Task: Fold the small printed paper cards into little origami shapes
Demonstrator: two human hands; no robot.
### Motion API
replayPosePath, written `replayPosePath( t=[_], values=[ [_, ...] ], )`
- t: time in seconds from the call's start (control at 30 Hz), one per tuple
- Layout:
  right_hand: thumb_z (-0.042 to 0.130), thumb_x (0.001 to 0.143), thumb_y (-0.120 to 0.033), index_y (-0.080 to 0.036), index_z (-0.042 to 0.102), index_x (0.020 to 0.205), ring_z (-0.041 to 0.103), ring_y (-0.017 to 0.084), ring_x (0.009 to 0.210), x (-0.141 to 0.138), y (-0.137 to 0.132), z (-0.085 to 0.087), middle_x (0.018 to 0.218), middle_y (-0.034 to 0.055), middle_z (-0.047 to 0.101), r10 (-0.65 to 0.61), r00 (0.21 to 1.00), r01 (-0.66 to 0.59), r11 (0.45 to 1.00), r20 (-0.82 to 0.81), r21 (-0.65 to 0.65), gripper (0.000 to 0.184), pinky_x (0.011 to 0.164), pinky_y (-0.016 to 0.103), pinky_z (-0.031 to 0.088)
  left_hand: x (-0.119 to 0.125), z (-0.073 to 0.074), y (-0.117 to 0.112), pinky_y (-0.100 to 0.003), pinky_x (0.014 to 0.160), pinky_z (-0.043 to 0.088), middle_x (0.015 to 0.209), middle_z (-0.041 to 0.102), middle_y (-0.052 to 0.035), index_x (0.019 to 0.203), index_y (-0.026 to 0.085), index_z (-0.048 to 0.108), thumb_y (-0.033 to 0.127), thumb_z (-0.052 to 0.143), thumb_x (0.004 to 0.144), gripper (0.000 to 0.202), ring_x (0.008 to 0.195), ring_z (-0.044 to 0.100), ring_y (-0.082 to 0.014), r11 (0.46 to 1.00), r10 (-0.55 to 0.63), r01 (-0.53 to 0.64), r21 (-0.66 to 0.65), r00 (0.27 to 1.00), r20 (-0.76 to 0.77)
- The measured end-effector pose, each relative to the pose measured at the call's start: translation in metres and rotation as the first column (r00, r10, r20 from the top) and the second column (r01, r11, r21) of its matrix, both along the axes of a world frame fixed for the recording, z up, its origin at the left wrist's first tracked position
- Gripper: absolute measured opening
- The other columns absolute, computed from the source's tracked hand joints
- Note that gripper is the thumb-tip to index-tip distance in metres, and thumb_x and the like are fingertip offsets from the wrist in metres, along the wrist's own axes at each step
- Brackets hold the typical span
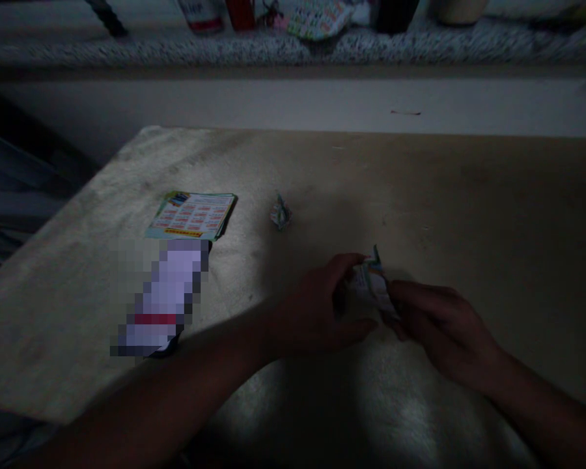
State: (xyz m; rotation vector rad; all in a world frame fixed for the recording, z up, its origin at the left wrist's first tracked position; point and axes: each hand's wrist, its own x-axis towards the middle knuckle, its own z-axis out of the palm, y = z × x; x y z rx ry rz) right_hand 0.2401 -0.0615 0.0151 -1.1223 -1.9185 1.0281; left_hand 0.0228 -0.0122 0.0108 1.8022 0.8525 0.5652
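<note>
"White, with some coloured print: this is the folded paper which I see from my distant seat. Can you tell me where it lies from the fingers?"

"Yes. It is between the two hands, over the table. From the left hand it lies to the right, at the mouth of the curve which thumb and forefinger make. From the right hand it lies to the left, just at the fingertips"

"And which hand is nearer to it?"

"Both are very near, but I judge that the right one has the firmer contact. Its fingers are close together on the lower right end, so I believe it pinches there. The left one has thumb and forefinger wide apart; the forefinger tip is at the upper edge, the thumb is below. Whether its other fingers support the paper, I cannot tell"

"How does the long axis go?"

"As far as the dim light permits, it slants from upper left down to the right fingers. One narrow tip stands up at the top"

"What else is on the table?"

"A small folded piece, farther away and left of the paper; more to the left, a stack of cards and a phone, one just beside the other"
</note>
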Motion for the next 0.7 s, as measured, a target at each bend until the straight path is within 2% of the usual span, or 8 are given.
replayPosePath(
  t=[0.07, 0.13, 0.27, 0.43, 0.57, 0.7],
  values=[
    [0.041, 0.1, -0.02, -0.02, 0.068, 0.1, 0.054, 0.011, 0.051, 0.0, 0.0, 0.001, 0.063, -0.002, 0.058, -0.044, 0.995, 0.033, 0.992, -0.092, -0.123, 0.026, 0.049, 0.025, 0.043, -0.001, -0.001, 0.001, -0.027, 0.068, 0.052, 0.109, 0.071, -0.0074, 0.141, 0.021, 0.045, 0.033, 0.077, 0.077, 0.072, 0.078, 0.066, -0.0153, 0.991, 0.068, -0.064, 0.119, 0.997, -0.029],
    [0.042, 0.1, -0.023, -0.018, 0.069, 0.104, 0.052, 0.011, 0.05, -0.002, 0.0, 0.001, 0.062, -0.0019, 0.056, -0.078, 0.985, 0.044, 0.977, -0.156, -0.208, 0.028, 0.049, 0.025, 0.043, -0.002, -0.001, 0.003, -0.026, 0.066, 0.05, 0.103, 0.072, -0.0051, 0.134, 0.021, 0.054, 0.036, 0.074, 0.081, 0.058, 0.071, 0.063, -0.0128, 0.964, 0.125, -0.105, 0.246, 0.99, -0.071],
    [0.044, 0.1, -0.027, -0.018, 0.07, 0.106, 0.048, 0.011, 0.05, -0.005, 0.002, 0.002, 0.062, -0.0018, 0.054, -0.121, 0.956, 0.035, 0.951, -0.266, -0.308, 0.028, 0.05, 0.026, 0.042, -0.005, 0.001, 0.004, -0.024, 0.065, 0.048, 0.095, 0.073, -0.0034, 0.119, 0.018, 0.066, 0.043, 0.069, 0.088, 0.04, 0.064, 0.059, -0.0105, 0.894, 0.16, -0.097, 0.437, 0.981, -0.108],
    [0.042, 0.102, -0.038, -0.02, 0.066, 0.094, 0.048, 0.014, 0.057, -0.001, 0.001, 0.0, 0.066, -0.0004, 0.054, -0.043, 0.932, -0.09, 0.935, -0.361, -0.344, 0.031, 0.055, 0.029, 0.04, -0.007, 0.005, 0.004, -0.024, 0.069, 0.049, 0.091, 0.073, -0.0032, 0.119, 0.017, 0.067, 0.042, 0.065, 0.092, 0.036, 0.066, 0.062, -0.0108, 0.891, 0.089, -0.023, 0.453, 0.988, -0.125],
    [0.04, 0.101, -0.052, -0.021, 0.063, 0.093, 0.051, 0.017, 0.063, 0.004, -0.001, -0.004, 0.07, 0.0011, 0.053, 0.05, 0.947, -0.153, 0.939, -0.319, -0.308, 0.039, 0.06, 0.031, 0.04, -0.007, 0.005, 0.005, -0.023, 0.072, 0.048, 0.091, 0.074, -0.0051, 0.119, 0.016, 0.068, 0.042, 0.063, 0.094, 0.036, 0.072, 0.065, -0.0125, 0.893, -0.005, 0.051, 0.447, 0.995, -0.103],
    [0.04, 0.099, -0.057, -0.021, 0.064, 0.099, 0.056, 0.02, 0.07, 0.005, -0.002, -0.005, 0.074, 0.0026, 0.055, 0.106, 0.958, -0.179, 0.946, -0.265, -0.269, 0.043, 0.065, 0.033, 0.042, -0.009, 0.004, 0.005, -0.022, 0.068, 0.047, 0.083, 0.073, -0.0037, 0.112, 0.015, 0.07, 0.04, 0.062, 0.095, 0.032, 0.07, 0.065, -0.0121, 0.878, -0.05, 0.083, 0.472, 0.995, -0.082]
  ],
)
